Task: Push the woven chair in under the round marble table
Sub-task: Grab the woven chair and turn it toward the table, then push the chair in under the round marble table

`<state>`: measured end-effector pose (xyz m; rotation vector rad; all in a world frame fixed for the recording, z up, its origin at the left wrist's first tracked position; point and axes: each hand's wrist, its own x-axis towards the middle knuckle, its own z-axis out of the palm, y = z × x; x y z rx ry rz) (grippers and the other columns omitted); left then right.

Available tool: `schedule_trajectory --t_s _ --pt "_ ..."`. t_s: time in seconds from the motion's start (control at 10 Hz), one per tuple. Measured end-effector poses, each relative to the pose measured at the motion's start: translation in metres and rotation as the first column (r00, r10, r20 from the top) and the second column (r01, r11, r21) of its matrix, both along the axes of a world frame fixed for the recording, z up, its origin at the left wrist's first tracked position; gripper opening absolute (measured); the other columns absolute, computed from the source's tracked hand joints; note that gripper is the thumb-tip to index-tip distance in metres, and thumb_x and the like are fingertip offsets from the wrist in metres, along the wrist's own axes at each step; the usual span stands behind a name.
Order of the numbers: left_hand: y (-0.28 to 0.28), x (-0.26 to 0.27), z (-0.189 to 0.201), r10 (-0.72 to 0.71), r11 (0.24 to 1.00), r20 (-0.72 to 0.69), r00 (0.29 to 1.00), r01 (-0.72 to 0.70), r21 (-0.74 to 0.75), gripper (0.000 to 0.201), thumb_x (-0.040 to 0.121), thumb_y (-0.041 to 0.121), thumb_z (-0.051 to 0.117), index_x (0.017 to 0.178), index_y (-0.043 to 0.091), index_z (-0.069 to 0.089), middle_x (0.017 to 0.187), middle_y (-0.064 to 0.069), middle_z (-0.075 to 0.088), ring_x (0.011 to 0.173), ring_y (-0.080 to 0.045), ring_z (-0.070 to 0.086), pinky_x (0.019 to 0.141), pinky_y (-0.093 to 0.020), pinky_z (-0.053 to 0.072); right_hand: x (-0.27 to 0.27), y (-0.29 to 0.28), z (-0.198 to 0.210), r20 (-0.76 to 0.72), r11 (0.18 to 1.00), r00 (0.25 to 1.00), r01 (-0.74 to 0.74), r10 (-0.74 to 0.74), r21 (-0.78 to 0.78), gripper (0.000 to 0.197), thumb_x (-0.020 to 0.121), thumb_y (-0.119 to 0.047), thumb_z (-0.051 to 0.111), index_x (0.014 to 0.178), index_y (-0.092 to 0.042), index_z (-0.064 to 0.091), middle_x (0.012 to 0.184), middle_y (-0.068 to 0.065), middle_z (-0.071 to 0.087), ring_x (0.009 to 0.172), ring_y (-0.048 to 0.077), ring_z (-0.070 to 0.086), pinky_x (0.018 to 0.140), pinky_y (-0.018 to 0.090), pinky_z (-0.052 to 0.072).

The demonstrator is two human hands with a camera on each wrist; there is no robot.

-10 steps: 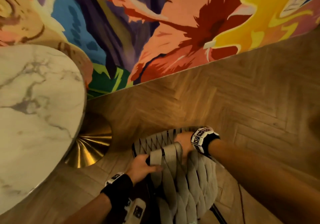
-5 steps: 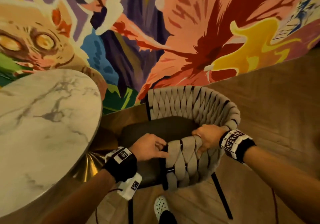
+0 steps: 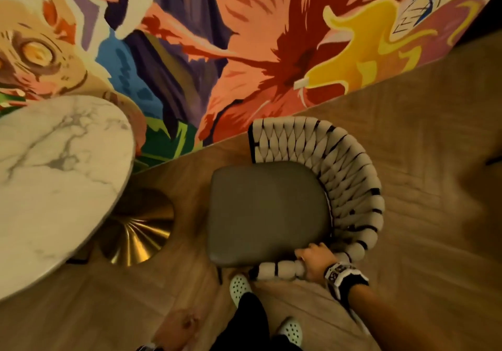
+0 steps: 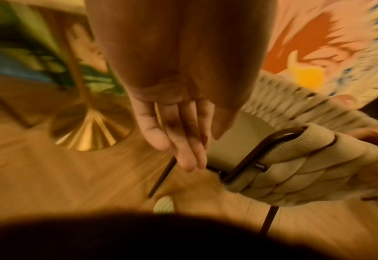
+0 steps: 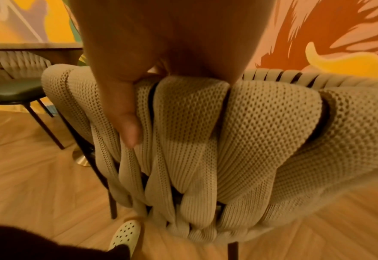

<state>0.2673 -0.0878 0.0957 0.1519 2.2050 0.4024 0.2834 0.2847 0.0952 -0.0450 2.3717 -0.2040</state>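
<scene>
The woven chair (image 3: 350,176) has a beige strap back curved round a dark grey seat (image 3: 267,212). It stands on the floor right of the round marble table (image 3: 54,176), with a gap of floor between them. My right hand (image 3: 312,259) grips the near end of the woven back (image 5: 205,132), thumb pressed down its outer straps. My left hand (image 4: 179,137) hangs free with straight fingers, left of the chair's dark frame end (image 4: 261,153), touching nothing; the head view does not show it.
The table's gold cone base (image 3: 138,231) sits on the herringbone wood floor between table and chair. A painted mural wall (image 3: 244,51) runs behind both. My feet in pale clogs (image 3: 239,288) stand just before the chair. A second chair (image 5: 12,91) shows beyond.
My left hand has let go of the chair back and dropped away. The chair has swung so its seat faces the table, and the view has pulled back higher.
</scene>
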Motion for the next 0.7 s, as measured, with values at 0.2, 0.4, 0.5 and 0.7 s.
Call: schedule_trajectory --t_s 0.2,0.4,0.5,0.7 --pt "-0.155 0.021 -0.048 0.372 0.907 0.146 0.917 -0.393 0.153 0.032 0.089 0.019 0.056 0.072 0.045 0.065 0.08 0.003 0.064 0.076 -0.018 0.07 0.064 -0.011 0.044 0.061 -0.009 -0.025 0.087 0.999 0.995 0.044 -0.041 -0.031 0.058 0.078 -0.03 0.061 0.133 -0.023 0.045 0.138 0.009 0.051 0.129 0.029 0.043 0.108 0.039 0.028" --pt "-0.132 0.066 -0.034 0.596 0.802 0.164 0.786 -0.591 -0.082 0.017 0.093 0.016 0.051 0.085 0.022 0.065 0.073 -0.005 0.066 0.053 -0.018 0.066 0.056 -0.019 0.041 0.127 -0.015 -0.025 0.087 0.889 0.936 0.352 -0.342 -0.292 0.038 0.084 -0.029 0.052 0.117 -0.047 0.048 0.106 -0.003 0.056 0.115 0.026 0.052 0.092 0.029 0.039" --pt "-0.074 0.045 0.012 0.78 0.61 0.221 0.586 -0.791 -0.054 0.02 0.096 0.013 0.045 0.087 0.005 0.061 0.066 -0.012 0.065 0.044 -0.021 0.058 0.051 -0.021 0.037 0.161 -0.003 -0.031 0.025 0.606 0.7 0.635 -0.713 -0.479 0.033 0.08 -0.007 0.061 0.08 -0.039 0.055 0.086 -0.007 0.063 0.084 0.016 0.061 0.077 0.024 0.045" --pt "-0.008 -0.01 0.017 0.712 0.671 0.248 0.658 -0.741 0.039 0.014 0.095 0.012 0.045 0.087 0.009 0.056 0.073 -0.007 0.062 0.051 -0.015 0.059 0.056 -0.022 0.036 0.195 0.044 -0.021 0.431 -0.393 -0.168 0.765 -0.886 -0.51 0.032 0.089 0.006 0.05 0.118 -0.006 0.048 0.095 0.018 0.061 0.082 0.032 0.059 0.069 0.036 0.047"
